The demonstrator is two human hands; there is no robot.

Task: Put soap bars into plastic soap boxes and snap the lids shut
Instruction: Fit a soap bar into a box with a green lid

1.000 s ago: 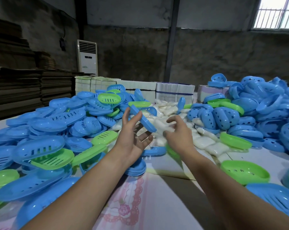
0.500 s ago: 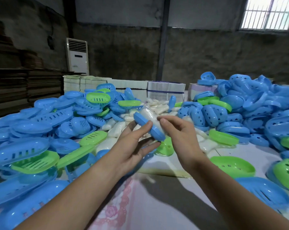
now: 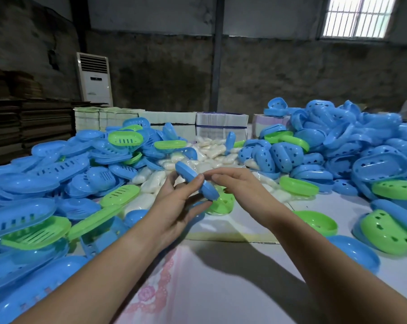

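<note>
Soap box (image 3: 196,183), blue, sits mid-frame, tilted with its high end up-left, held off the table (image 3: 256,288) in our left hand (image 3: 176,204). Left thumb pinches its near edge, fingers curl behind it. Right hand (image 3: 240,190) comes in from the right, fingertips (image 3: 215,178) bunched together at the box's upper rim, touching or just about touching, we cannot tell which. No soap visible in the box from here, so we cannot tell if it is loaded. We judge this as the loading or just-loaded step, lid not yet on. Next move needs a matching lid from the blue and green piles (image 3: 57,174) at left or the pile (image 3: 349,146) at right, lined up over the rim and pressed until it snaps. Soap bars (image 3: 211,150), white, wrapped, lie heaped centre, behind the hands, between the piles
</note>
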